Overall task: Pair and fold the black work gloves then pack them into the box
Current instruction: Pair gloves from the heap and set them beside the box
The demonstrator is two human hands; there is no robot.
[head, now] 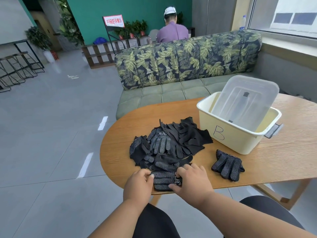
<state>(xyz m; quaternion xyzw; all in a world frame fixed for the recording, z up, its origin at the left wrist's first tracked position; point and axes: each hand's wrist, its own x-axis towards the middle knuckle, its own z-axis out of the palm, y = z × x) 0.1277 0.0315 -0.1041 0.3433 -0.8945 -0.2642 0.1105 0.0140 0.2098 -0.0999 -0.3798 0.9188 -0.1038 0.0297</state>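
A folded pair of black dotted gloves (163, 181) lies at the near edge of the wooden table (283, 152). My left hand (138, 183) grips its left end and my right hand (192, 180) grips its right end, thumb under the edge. Behind them sits a loose pile of black gloves (169, 143). One separate dotted pair (227, 164) lies flat to the right. The cream box (240, 134), marked "B", stands at the right with its clear lid (247, 102) leaning inside it.
A green sofa (171, 93) with leaf-print back cushions runs behind the table. A person sits with their back turned beyond it. Grey tiled floor (51, 134) spreads to the left, with wire stools (18, 66) at far left. My knees show below the table edge.
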